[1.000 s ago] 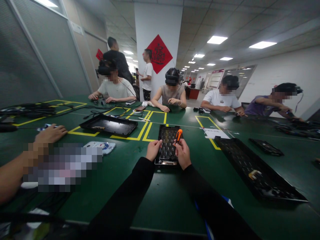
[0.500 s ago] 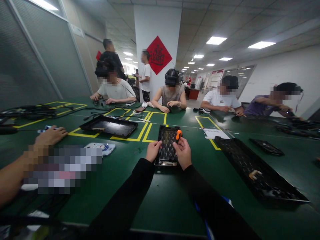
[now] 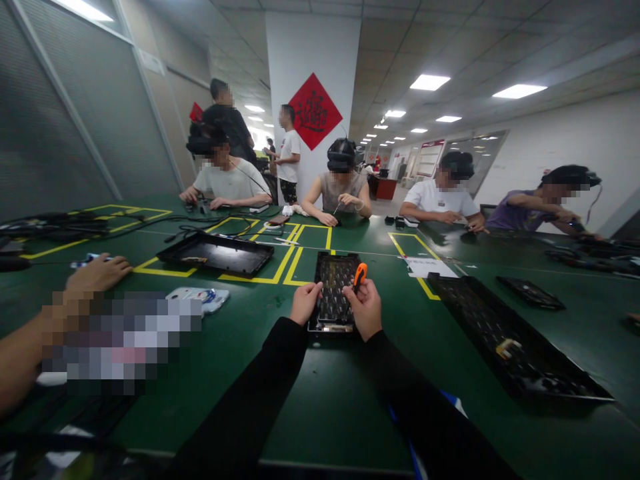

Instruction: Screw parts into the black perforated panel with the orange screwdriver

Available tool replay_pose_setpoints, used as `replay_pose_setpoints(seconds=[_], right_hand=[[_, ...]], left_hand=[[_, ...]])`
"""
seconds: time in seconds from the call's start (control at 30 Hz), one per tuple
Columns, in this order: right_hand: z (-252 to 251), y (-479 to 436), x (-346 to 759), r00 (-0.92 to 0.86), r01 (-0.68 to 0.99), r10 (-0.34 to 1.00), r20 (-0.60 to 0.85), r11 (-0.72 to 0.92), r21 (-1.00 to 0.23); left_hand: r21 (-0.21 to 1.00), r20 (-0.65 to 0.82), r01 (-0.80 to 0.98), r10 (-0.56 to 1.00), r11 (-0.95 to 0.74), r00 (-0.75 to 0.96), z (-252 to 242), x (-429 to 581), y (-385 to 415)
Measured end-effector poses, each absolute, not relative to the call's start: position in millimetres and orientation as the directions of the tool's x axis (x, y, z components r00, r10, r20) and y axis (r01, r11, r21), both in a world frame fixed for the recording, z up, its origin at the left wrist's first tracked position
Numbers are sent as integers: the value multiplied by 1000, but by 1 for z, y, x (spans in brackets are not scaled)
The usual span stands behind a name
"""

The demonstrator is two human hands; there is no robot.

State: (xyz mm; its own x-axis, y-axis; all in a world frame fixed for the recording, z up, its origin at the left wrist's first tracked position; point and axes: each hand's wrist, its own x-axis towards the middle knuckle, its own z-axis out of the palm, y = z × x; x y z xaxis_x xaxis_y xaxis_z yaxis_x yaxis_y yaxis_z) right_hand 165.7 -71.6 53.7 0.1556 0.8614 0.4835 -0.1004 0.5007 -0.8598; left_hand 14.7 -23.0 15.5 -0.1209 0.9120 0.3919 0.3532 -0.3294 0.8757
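Note:
In front of me on the green table lies a black plastic casing (image 3: 332, 287), its inside covered with rows of small pale marks. A shiny strip runs along its near edge. My left hand (image 3: 305, 303) pinches the casing's left rim between thumb and fingers. At the right side, my right hand (image 3: 367, 309) is closed around a screwdriver with an orange-and-black handle (image 3: 359, 275). The handle's end points up, tilted slightly right. Its shaft and tip are hidden by my fingers or too dark to make out against the casing.
A long black keyboard-like casing (image 3: 515, 340) lies at right, a smaller black piece (image 3: 530, 293) beyond it. A black tray (image 3: 217, 257) sits at back left, near cables. A co-worker's arm (image 3: 100, 273) rests at left by a phone (image 3: 213, 299). Several people sit opposite.
The orange handle leans a little further to the right. Both my hands keep their places on the casing and screwdriver. The person opposite has raised one hand with a thin tool.

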Motion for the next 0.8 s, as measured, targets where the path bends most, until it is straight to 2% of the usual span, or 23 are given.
replay_pose_setpoints(seconds=[0.13,0.33,0.6,0.8], right_hand=[[53,-72,168,130,-25,846,517,524,-851],[54,-72,167,141,-127,876,462,478,-869],[56,-74,165,128,-117,867,482,496,-860],[53,-72,166,122,-10,844,522,527,-850]], left_hand=[[879,389,343,915,-333,-108,17,15,-24],[880,384,344,917,-328,-108,16,15,-24],[882,373,349,922,-316,-107,16,15,-24],[893,358,337,925,-299,-129,17,16,-25]])
